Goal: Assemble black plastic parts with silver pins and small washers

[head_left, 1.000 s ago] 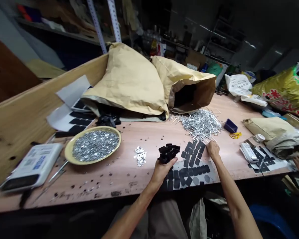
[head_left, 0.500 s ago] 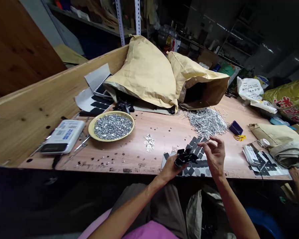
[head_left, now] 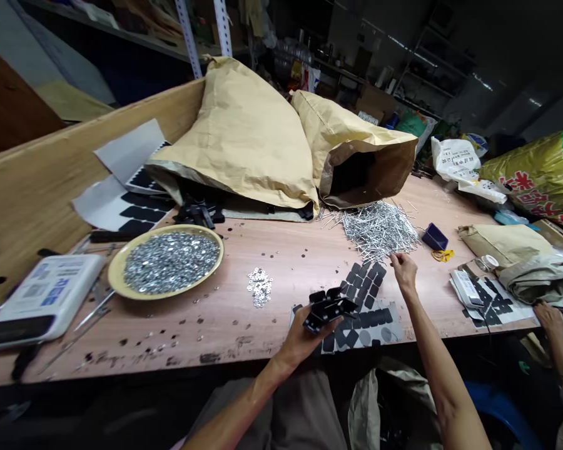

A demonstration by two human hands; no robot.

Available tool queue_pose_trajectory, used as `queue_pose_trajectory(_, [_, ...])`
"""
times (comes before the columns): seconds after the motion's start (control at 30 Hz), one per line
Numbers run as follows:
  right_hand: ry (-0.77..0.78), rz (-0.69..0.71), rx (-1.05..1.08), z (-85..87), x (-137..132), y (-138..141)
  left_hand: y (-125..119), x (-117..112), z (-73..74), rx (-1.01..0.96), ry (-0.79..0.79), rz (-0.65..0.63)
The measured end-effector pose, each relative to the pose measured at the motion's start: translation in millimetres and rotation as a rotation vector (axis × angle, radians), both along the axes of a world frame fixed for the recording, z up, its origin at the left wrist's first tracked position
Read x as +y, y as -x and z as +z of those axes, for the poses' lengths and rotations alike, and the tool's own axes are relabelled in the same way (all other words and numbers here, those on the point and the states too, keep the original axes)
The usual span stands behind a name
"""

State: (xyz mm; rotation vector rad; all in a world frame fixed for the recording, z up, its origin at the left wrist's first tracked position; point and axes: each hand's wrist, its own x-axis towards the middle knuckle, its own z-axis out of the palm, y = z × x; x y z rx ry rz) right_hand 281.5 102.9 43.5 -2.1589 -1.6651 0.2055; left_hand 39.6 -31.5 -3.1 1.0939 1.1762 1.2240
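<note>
My left hand [head_left: 294,337] is wrapped round a cluster of black plastic parts [head_left: 328,309], held above the near edge of the table. Beneath it lies a sheet with black pads [head_left: 368,319], and more of these pads spread toward the pins. At the near edge of a heap of thin metal pins [head_left: 380,228] is my right hand [head_left: 405,272], its fingers pressed together. Whatever is between those fingertips is too small to make out. Left of my hands sit a small pile of metal washers [head_left: 259,287] and a yellow bowl [head_left: 115,281] full of small metal pieces.
Two large paper sacks [head_left: 248,137] stand at the back, one gaping open. A white boxy device [head_left: 47,294] lies at the left by metal rods. Right of the pins are a dark blue tray [head_left: 435,237] and yellow bands [head_left: 443,255]. Another person's hand [head_left: 550,317] rests far right.
My right hand has moved from the black plastic parts, where it pinched a thin pin, out to the pin heap. My left hand still holds the parts. The view has shifted.
</note>
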Motion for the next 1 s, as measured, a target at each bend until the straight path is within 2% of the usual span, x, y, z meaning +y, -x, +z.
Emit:
queue_pose_trajectory(0.13, [0.109, -0.01, -0.115, -18.2, 28.1, 4.8, -1.4, 5.2, -3.6, -0.038, 0.056, 0.051])
queue_pose_trajectory(0.23, [0.169, -0.036, -0.194, -20.3, 34.0, 16.6, 1.2, 7.0, -5.7, -0.036, 0.044, 0.012])
queue_pose_trajectory(0.33, [0.203, -0.069, -0.237, -12.1, 31.8, 22.2, 5.0, 10.1, -4.2, -0.064, 0.091, 0.057])
queue_pose_trajectory(0.5, [0.305, -0.082, -0.221, 12.5, 11.9, 15.0, 8.1, 15.8, 8.0, -0.05, 0.175, 0.129])
queue_pose_trajectory(0.57, [0.281, 0.013, -0.052, 23.5, -0.7, 15.2, 7.1, 16.4, 8.8, -0.071, 0.176, 0.102])
queue_pose_trajectory(0.67, [0.156, 0.25, 0.52, 41.3, -29.3, 30.1, 2.7, 14.1, 4.2, -0.082, 0.126, 0.117])
queue_pose_trajectory(0.73, [0.118, 0.385, 0.76, 51.1, -51.0, 48.7, -0.1, 11.9, 0.4, -0.037, 0.082, 0.116])
queue_pose_trajectory(0.83, [0.104, 0.573, 0.771, 58.6, -73.6, 77.1, -0.9, 9.9, -1.5, 0.051, 0.021, 0.107])
queue_pose_trajectory(0.93, [0.029, 0.744, 0.611, 57.9, -79.5, 93.5, 0.2, 8.7, 1.6, 0.117, -0.002, 0.1])
queue_pose_trajectory(1.0, [-0.018, 0.806, 0.513, 54.3, -78.5, 97.4, -0.1, 8.2, 4.4, 0.163, 0.006, 0.095])
